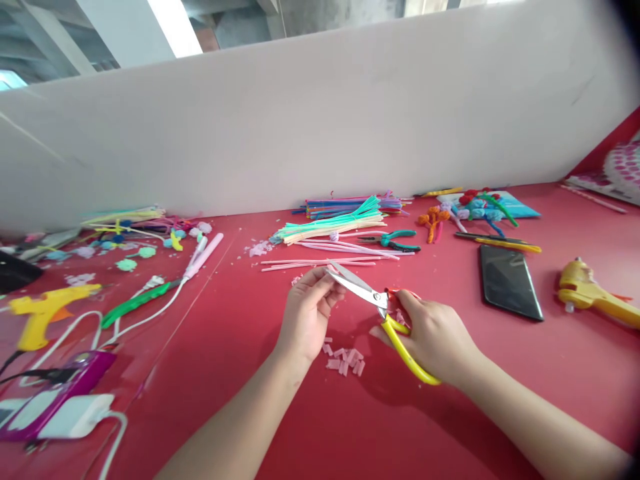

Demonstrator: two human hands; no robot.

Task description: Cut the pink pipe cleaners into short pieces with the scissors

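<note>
Near the centre of the frame, the person's right hand [437,337] is wrapped around the handles of a pair of silver-bladed scissors [357,287] with a yellow grip and some red showing by the fingers. The left hand [310,303] has its thumb and fingers pinched together at the blade tips; what lies between them is too small to tell. The two hands are apart, the scissors spanning the gap. Below them, short cut pieces of fuzzy pink stem [344,367] lie in a loose heap on the red worktop [240,400]. Just above the hands, long fuzzy pink stems [300,261] lie sideways, near a mint-green bundle of fuzzy stems [340,223] and teal-handled pliers [400,235]. A black rectangular phone [510,283] lies at right, beside a yellow plastic glue gun [580,287].
</note>
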